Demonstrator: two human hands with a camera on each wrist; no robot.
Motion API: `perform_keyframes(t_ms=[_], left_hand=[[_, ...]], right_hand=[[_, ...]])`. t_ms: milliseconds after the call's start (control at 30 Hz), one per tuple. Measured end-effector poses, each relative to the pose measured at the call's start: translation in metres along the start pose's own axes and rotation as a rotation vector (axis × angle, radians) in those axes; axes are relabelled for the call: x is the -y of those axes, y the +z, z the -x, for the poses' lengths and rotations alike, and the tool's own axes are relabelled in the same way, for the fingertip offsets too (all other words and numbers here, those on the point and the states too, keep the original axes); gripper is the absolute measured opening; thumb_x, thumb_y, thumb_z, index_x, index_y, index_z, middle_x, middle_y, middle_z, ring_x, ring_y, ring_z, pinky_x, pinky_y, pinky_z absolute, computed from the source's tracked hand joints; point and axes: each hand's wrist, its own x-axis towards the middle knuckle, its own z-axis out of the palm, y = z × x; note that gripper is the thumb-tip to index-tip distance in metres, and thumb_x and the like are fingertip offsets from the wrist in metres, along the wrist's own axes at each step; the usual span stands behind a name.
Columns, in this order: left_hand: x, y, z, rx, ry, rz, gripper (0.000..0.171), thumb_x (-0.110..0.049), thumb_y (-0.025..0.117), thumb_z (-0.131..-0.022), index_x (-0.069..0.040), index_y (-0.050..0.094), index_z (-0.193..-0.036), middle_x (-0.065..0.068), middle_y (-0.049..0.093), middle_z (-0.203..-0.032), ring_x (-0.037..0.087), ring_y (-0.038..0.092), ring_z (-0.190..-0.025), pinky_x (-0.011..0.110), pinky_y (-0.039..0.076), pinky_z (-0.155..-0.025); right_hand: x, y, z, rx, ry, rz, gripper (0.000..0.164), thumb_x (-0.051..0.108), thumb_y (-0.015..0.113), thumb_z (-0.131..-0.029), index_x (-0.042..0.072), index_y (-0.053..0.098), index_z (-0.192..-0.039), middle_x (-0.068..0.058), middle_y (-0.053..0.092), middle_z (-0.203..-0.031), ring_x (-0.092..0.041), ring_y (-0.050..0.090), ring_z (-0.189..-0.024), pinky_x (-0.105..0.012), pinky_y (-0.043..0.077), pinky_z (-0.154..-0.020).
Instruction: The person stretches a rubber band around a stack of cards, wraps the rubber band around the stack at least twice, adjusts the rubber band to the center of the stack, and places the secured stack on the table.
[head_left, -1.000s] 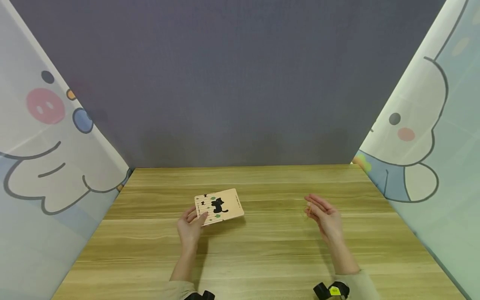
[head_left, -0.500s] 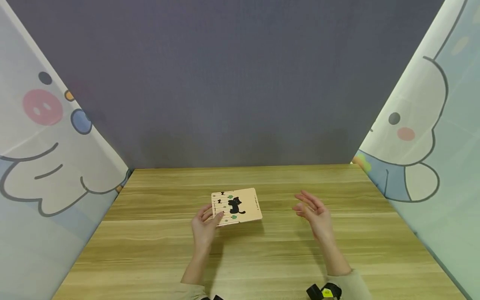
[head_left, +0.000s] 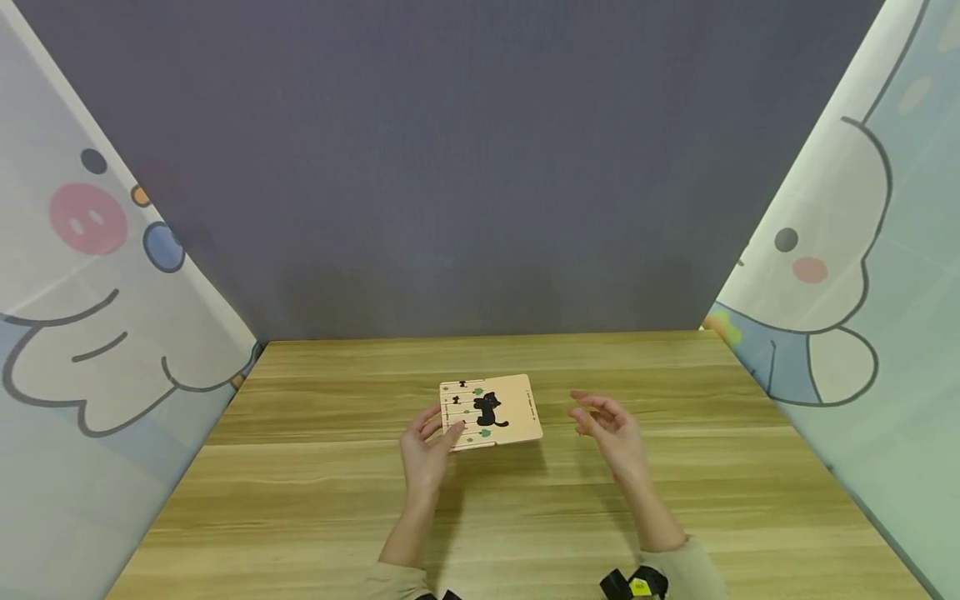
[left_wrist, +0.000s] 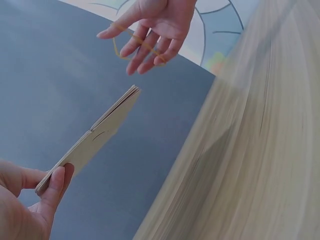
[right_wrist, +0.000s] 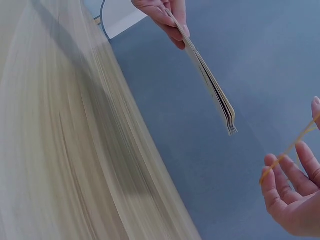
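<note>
My left hand point(head_left: 426, 457) pinches one end of a thin stack of cream cards point(head_left: 517, 408), thumb on top and fingers beneath. A black cat and green plant shapes are printed on its upper face. Seen edge-on in the right wrist view, the stack has several thin layers, a little parted at the far end. The stack is held above the table, tilted. To its right, my right hand point(head_left: 621, 442) is apart from it, fingers spread. A yellow rubber band point(right_wrist: 295, 141) is stretched across the thumb and fingers of that hand.
Below both hands lies a wood-grain table point(head_left: 315, 500). A dark grey panel point(head_left: 480, 167) rises at its back edge. Cartoon-printed curtains stand on the left point(head_left: 90, 333) and right point(head_left: 832, 275). Both wrists carry black straps.
My left hand has moved right with the stack of cards, which has turned slightly. The right hand has moved left, its fingers spreading with the rubber band, so the gap between hands is smaller.
</note>
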Motion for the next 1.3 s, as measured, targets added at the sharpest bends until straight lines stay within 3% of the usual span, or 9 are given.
perform_keyframes(t_ms=[167, 400, 533, 667, 767, 900, 1033, 1133, 1300], left_hand=[[0.000, 0.002, 0.000, 0.015, 0.005, -0.002, 0.042, 0.011, 0.065, -0.073, 0.010, 0.051, -0.113, 0.026, 0.061, -0.091, 0.019, 0.064, -0.062, 0.047, 0.055, -0.055], [-0.001, 0.004, 0.000, 0.028, 0.020, 0.000, 0.043, 0.009, 0.065, -0.074, 0.009, 0.050, -0.115, 0.025, 0.061, -0.095, 0.019, 0.064, -0.063, 0.047, 0.055, -0.055], [-0.002, 0.006, -0.001, 0.034, 0.030, 0.011, 0.043, 0.009, 0.065, -0.074, 0.010, 0.050, -0.115, 0.026, 0.060, -0.094, 0.017, 0.064, -0.061, 0.047, 0.055, -0.054], [-0.003, 0.009, -0.002, 0.037, 0.040, 0.026, 0.042, 0.009, 0.065, -0.074, 0.010, 0.050, -0.114, 0.027, 0.060, -0.094, 0.016, 0.063, -0.061, 0.048, 0.055, -0.054], [-0.004, 0.011, -0.001, 0.034, 0.046, 0.036, 0.042, 0.010, 0.065, -0.074, 0.009, 0.051, -0.113, 0.026, 0.061, -0.093, 0.016, 0.063, -0.061, 0.045, 0.056, -0.053], [-0.004, 0.014, 0.000, 0.026, 0.042, 0.048, 0.042, 0.010, 0.065, -0.073, 0.008, 0.052, -0.113, 0.026, 0.061, -0.093, 0.015, 0.063, -0.060, 0.039, 0.057, -0.050], [-0.002, 0.016, 0.000, 0.028, 0.042, 0.062, 0.044, 0.010, 0.065, -0.073, 0.008, 0.051, -0.114, 0.025, 0.061, -0.092, 0.015, 0.063, -0.060, 0.037, 0.057, -0.049], [-0.001, 0.017, 0.000, 0.042, 0.052, 0.069, 0.047, 0.011, 0.066, -0.073, 0.008, 0.049, -0.117, 0.026, 0.061, -0.091, 0.017, 0.064, -0.060, 0.041, 0.057, -0.051], [-0.001, 0.018, 0.001, 0.074, 0.074, 0.070, 0.052, 0.010, 0.065, -0.073, 0.006, 0.047, -0.122, 0.028, 0.060, -0.091, 0.020, 0.065, -0.062, 0.037, 0.057, -0.049]], right_hand=[[0.035, 0.025, 0.002, -0.073, 0.107, 0.178, 0.028, 0.012, 0.064, -0.082, -0.004, 0.055, -0.104, -0.008, 0.058, -0.111, -0.015, 0.059, -0.078, -0.021, 0.055, -0.066], [0.049, 0.035, 0.001, -0.057, 0.167, 0.156, 0.033, -0.005, 0.059, -0.081, -0.011, 0.048, -0.111, 0.002, 0.056, -0.107, -0.009, 0.059, -0.078, -0.023, 0.056, -0.066], [0.036, 0.031, 0.002, 0.026, 0.078, 0.065, 0.036, 0.002, 0.061, -0.082, -0.009, 0.047, -0.112, -0.010, 0.053, -0.111, -0.015, 0.059, -0.081, -0.029, 0.057, -0.067], [-0.021, 0.007, -0.002, 0.081, 0.009, -0.006, 0.038, 0.010, 0.063, -0.082, -0.001, 0.048, -0.117, -0.021, 0.047, -0.119, -0.025, 0.059, -0.087, -0.038, 0.057, -0.066], [-0.043, 0.001, -0.005, 0.076, 0.022, -0.031, 0.038, 0.008, 0.061, -0.084, 0.002, 0.048, -0.119, -0.019, 0.046, -0.121, -0.027, 0.058, -0.091, -0.041, 0.057, -0.064], [-0.005, 0.022, -0.004, 0.049, 0.068, -0.057, 0.044, 0.013, 0.062, -0.082, -0.004, 0.044, -0.119, -0.019, 0.044, -0.119, -0.026, 0.057, -0.094, -0.047, 0.056, -0.065], [0.033, 0.042, -0.003, 0.002, 0.159, -0.047, 0.043, 0.007, 0.057, -0.084, -0.010, 0.038, -0.119, -0.023, 0.041, -0.120, -0.020, 0.055, -0.096, -0.052, 0.053, -0.070], [0.044, 0.049, -0.003, -0.024, 0.232, -0.058, 0.040, -0.002, 0.050, -0.086, -0.011, 0.035, -0.121, -0.026, 0.037, -0.123, -0.020, 0.053, -0.098, -0.055, 0.050, -0.074], [0.045, 0.052, -0.004, -0.044, 0.272, -0.105, 0.044, 0.001, 0.050, -0.086, -0.011, 0.031, -0.124, -0.027, 0.034, -0.124, -0.022, 0.050, -0.097, -0.057, 0.049, -0.075]])
